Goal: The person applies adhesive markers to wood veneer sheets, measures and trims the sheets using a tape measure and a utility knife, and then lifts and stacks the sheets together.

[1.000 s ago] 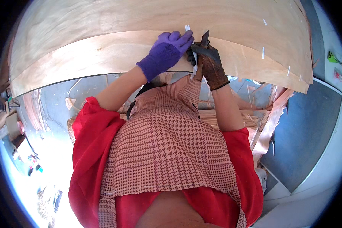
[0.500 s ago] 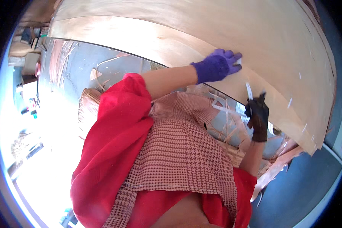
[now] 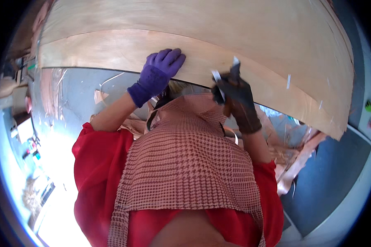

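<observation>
Purple-gloved left hand (image 3: 160,70): rests flat on wood sheet (image 3: 202,22), probably for steadying. With dark-gloved right hand (image 3: 238,98): holds white strip (image 3: 217,76) narrowly (exact pinch unclear), maybe against crumpling.

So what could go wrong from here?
Maybe these things:
The white strip pokes up loose from the right hand, so it could bend, catch on the glove or slip from that grip.
The left hand rests by the near edge of the wood sheet; a hard push there might shift it.
Peeled scraps lie around below, so a foot might slip on them.
</observation>
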A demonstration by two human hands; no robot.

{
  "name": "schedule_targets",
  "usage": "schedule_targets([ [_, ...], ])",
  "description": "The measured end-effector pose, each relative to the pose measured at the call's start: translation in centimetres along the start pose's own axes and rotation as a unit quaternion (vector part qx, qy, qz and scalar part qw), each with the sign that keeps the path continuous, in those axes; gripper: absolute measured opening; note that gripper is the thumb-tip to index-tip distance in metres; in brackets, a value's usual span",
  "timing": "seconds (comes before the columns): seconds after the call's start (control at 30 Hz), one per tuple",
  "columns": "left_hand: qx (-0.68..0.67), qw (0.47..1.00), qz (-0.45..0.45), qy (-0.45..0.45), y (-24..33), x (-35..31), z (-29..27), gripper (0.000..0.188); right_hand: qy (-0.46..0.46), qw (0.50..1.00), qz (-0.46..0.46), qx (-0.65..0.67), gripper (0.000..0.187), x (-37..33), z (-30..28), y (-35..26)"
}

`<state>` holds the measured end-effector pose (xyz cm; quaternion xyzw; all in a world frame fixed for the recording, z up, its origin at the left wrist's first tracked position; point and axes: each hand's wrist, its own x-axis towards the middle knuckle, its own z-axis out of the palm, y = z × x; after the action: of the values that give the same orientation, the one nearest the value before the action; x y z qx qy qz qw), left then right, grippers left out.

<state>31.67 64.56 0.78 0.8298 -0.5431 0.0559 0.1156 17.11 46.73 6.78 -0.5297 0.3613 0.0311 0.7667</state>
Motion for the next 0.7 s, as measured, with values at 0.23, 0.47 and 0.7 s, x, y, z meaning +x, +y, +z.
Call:
schedule_targets([
  [0.23, -0.051, 0.995, 0.059, 0.063, -5.0, 3.2, 0.2, 0.042, 0.008, 0.985, -0.069, 0.159, 0.022, 8.4, 6.2, 1.1],
  [0.47, -0.03, 0.983, 0.165, 0.077, -5.6, 4.7, 0.8, 0.042, 0.038, 0.991, -0.124, 0.04, 0.02, 8.7, 6.6, 3.4],
  [0.7, 0.03, 0.98, 0.181, 0.072, -5.1, 4.6, 1.6, 0.038, 0.062, 0.994, -0.087, -0.004, 0.016, 5.2, 5.4, 4.8],
])
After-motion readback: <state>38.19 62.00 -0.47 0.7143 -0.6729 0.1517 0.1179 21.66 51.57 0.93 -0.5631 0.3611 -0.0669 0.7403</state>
